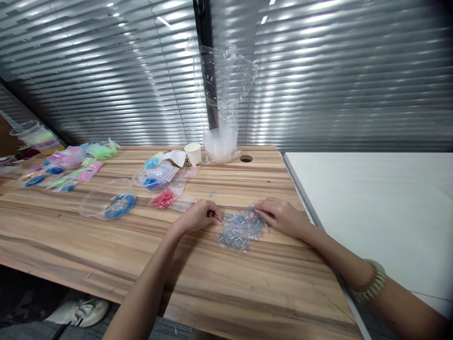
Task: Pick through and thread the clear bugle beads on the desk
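Observation:
A loose pile of small clear tube beads (pixel 242 229), some with a bluish or pinkish sheen, lies on the wooden table. At the pile's left edge is my left hand (pixel 203 215), its fingers curled and thumb and forefinger pinched together. Whatever sits in that pinch is too small to make out. My right hand (pixel 279 216) rests at the upper right of the pile, fingers stretched toward the beads and the tips touching its edge. It holds nothing that I can see.
Left of the pile lie a bag of red beads (pixel 164 198), a clear tub with bags (pixel 152 179) and a clear lid (pixel 106 198) with blue beads. Behind stand a paper cup (pixel 193 154) and bagged plastic tubs (pixel 221 144). A white table (pixel 371 198) adjoins on the right.

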A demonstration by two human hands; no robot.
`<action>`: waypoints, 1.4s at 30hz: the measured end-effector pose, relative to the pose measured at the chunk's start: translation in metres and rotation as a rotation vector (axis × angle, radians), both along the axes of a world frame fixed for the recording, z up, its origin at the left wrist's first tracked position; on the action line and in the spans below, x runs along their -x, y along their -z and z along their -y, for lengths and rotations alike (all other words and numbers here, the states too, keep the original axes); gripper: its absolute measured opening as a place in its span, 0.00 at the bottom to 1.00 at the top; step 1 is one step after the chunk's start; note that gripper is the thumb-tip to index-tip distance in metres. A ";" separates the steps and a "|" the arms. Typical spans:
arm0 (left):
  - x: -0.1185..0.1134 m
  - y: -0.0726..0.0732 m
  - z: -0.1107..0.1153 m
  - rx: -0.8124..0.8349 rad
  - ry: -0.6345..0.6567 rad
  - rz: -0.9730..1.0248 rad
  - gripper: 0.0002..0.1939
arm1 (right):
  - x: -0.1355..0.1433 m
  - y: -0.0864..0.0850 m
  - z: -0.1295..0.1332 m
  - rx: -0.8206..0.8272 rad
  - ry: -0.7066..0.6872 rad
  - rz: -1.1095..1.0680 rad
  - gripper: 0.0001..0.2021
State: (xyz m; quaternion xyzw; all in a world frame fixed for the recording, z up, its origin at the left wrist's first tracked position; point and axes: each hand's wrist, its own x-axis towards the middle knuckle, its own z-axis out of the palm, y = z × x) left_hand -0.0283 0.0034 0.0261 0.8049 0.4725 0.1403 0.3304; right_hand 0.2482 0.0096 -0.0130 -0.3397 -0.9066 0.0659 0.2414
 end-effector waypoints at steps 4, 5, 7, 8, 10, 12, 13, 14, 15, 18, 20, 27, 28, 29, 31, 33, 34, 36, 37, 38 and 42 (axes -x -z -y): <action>0.004 0.008 -0.006 -0.178 -0.098 -0.026 0.07 | 0.000 -0.001 0.000 -0.012 -0.002 0.008 0.14; 0.005 0.010 -0.008 -0.231 -0.127 -0.038 0.07 | 0.000 -0.002 0.001 -0.012 -0.005 0.007 0.14; 0.007 0.014 -0.012 -0.321 -0.182 -0.067 0.07 | 0.000 -0.002 0.001 -0.012 -0.011 0.001 0.14; 0.007 0.015 -0.014 -0.355 -0.209 -0.081 0.06 | 0.000 -0.002 0.000 -0.013 -0.012 -0.001 0.14; 0.008 0.018 -0.019 -0.404 -0.262 -0.111 0.06 | 0.000 -0.001 0.000 -0.016 -0.011 -0.004 0.14; 0.008 0.020 -0.023 -0.444 -0.305 -0.142 0.06 | 0.000 0.000 0.000 -0.018 -0.008 0.000 0.14; 0.008 0.020 -0.024 -0.464 -0.323 -0.154 0.07 | 0.000 0.000 0.000 -0.017 -0.007 0.004 0.14; 0.007 0.020 -0.025 -0.482 -0.339 -0.157 0.07 | 0.000 0.000 0.000 -0.016 -0.007 0.005 0.14; 0.006 0.019 -0.025 -0.494 -0.351 -0.146 0.07 | 0.000 0.000 0.000 -0.013 -0.006 0.004 0.14; 0.001 0.014 -0.021 -0.498 -0.331 -0.017 0.06 | 0.000 -0.001 0.001 -0.014 -0.009 -0.003 0.14; -0.004 0.012 -0.018 -0.479 -0.264 0.066 0.04 | 0.000 -0.003 0.001 -0.025 -0.010 -0.008 0.14; -0.017 0.021 -0.014 -0.472 -0.176 -0.028 0.02 | -0.002 -0.005 0.002 -0.060 0.024 -0.084 0.14; -0.017 0.022 -0.015 -0.474 -0.177 -0.045 0.02 | -0.002 -0.004 0.001 -0.077 0.034 -0.096 0.13; -0.018 0.023 -0.016 -0.476 -0.186 -0.062 0.03 | -0.003 -0.004 0.001 -0.098 0.047 -0.110 0.13; -0.019 0.024 -0.018 -0.476 -0.219 -0.095 0.05 | -0.004 -0.003 -0.001 -0.129 0.084 -0.141 0.13; -0.018 0.023 -0.021 -0.469 -0.256 -0.113 0.06 | -0.006 -0.003 -0.003 -0.124 0.124 -0.158 0.13; -0.016 0.024 -0.023 -0.466 -0.273 -0.111 0.06 | -0.006 -0.003 -0.004 -0.109 0.140 -0.159 0.13; -0.012 0.025 -0.027 -0.465 -0.295 -0.087 0.07 | -0.007 -0.005 -0.005 -0.072 0.158 -0.157 0.12; -0.009 0.026 -0.029 -0.469 -0.303 -0.068 0.07 | -0.007 -0.007 -0.006 -0.057 0.160 -0.158 0.12; -0.007 0.027 -0.031 -0.473 -0.311 -0.050 0.08 | -0.007 -0.008 -0.006 -0.045 0.157 -0.161 0.12; 0.002 0.030 -0.036 -0.481 -0.331 0.018 0.09 | -0.010 -0.013 -0.011 0.019 0.144 -0.167 0.11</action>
